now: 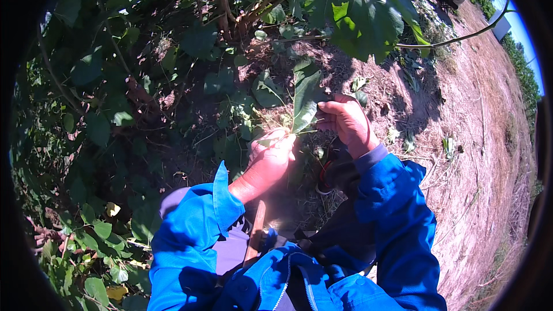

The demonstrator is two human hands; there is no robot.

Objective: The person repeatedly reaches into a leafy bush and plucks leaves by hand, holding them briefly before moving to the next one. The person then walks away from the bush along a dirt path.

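Note:
Before my body, my left hand (273,152) is closed around the stem end of a leafy sprig. A large green leaf (306,95) stands up from it, partly sunlit, its base at my left fingertips. Just to the right, my right hand (343,119) pinches that leaf's right edge between thumb and fingers. A small pale leaf piece lies over my left fingers. What else my left fist covers is hidden. Below my left wrist a brown wooden handle or stick (255,231) rests between my legs.
Dense leafy bushes with woody stems (224,4) fill the left and top. A branch (462,39) with big lobed leaves (363,21) reaches across the upper right. Dry, straw-strewn soil (484,138) stretches along the right, with cut leaves (449,147) on it. My shoe is partly visible under my right forearm.

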